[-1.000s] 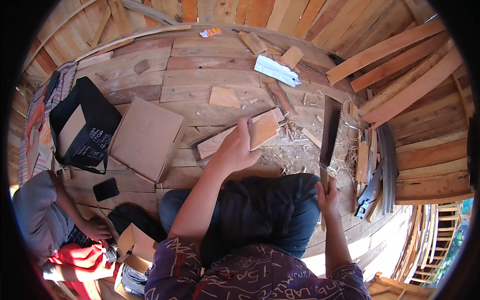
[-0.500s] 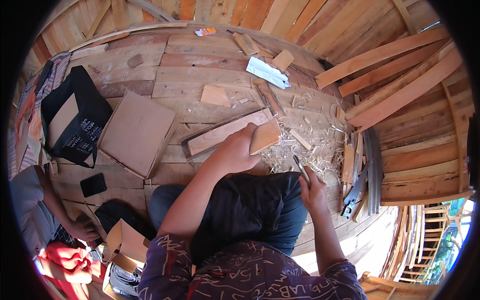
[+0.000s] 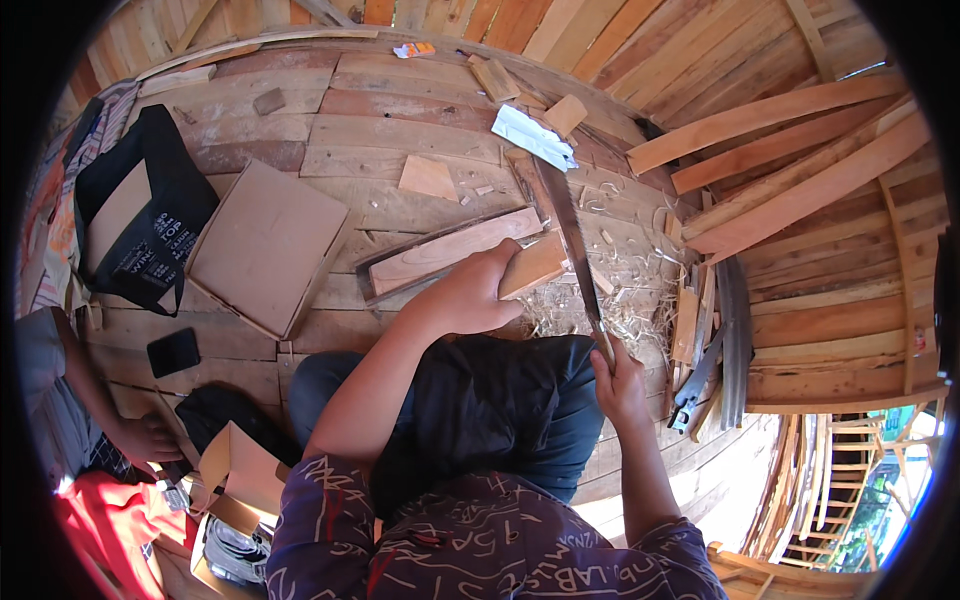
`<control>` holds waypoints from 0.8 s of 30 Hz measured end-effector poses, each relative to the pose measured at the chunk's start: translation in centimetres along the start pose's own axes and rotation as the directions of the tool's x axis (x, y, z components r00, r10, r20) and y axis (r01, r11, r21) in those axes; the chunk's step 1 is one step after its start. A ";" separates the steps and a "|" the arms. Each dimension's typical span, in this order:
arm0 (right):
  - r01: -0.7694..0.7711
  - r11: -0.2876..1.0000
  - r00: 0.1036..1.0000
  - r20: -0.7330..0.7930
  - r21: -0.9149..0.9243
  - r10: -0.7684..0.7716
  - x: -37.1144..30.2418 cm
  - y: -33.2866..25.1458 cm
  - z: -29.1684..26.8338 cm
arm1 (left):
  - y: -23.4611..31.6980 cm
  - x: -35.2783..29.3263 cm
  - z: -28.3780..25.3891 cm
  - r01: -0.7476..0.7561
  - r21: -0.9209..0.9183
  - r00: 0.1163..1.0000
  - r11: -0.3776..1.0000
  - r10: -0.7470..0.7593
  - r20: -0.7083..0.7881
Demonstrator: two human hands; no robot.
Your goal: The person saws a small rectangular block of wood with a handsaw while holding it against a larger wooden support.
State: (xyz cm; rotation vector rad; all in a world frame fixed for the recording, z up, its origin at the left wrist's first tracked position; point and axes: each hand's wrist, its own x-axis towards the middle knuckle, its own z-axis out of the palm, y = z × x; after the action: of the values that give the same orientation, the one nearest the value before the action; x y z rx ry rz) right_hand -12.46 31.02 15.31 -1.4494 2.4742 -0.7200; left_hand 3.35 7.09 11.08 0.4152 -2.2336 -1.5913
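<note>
Person seated on a plank floor (image 3: 360,130), knees folded, dark cloth across the lap. Left hand (image 3: 470,295) reaches forward past the knees; its grip is closed around a short wood block (image 3: 535,264), the far end of which pokes out beyond the fingers toward the right. Right hand (image 3: 622,388) above the right knee, its grip closed around the handle of a saw (image 3: 572,230); blade points away from the body, leaning a little to the left, passing just beside the block's free end. Whether steel meets wood there, cannot tell. Beyond the left hand, a longer board (image 3: 450,247) with a dark border lies aslant on the floor, the block partly overlapping it in view. Curled shavings (image 3: 640,315) scattered to the right of the block, with small offcuts among them. A second saw (image 3: 693,385) lies further right, beside narrow wood strips. Farther out on the floor: a flat wood scrap (image 3: 428,177) and a folded pale sheet (image 3: 535,136); planks (image 3: 770,125) lean at upper right. To the left, a closed cardboard box (image 3: 268,245), a black bag (image 3: 150,225) next to it, and a dark phone (image 3: 174,352) nearer the body. Lower left, a co-worker's hand (image 3: 148,440) near red cloth (image 3: 115,525) and an open carton (image 3: 245,475).
</note>
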 end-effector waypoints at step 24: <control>-0.029 0.974 0.998 0.055 -0.223 0.042 0.1 -1.1 -0.1 | 0.8 -0.6 0.2 0.045 -0.028 0.995 0.999 -0.042 0.089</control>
State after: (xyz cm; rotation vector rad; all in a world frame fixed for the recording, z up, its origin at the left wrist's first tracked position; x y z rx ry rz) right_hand -11.74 30.51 15.91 -1.4698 2.5952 -0.3972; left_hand 3.80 7.76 11.73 0.3953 -2.2777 -1.6940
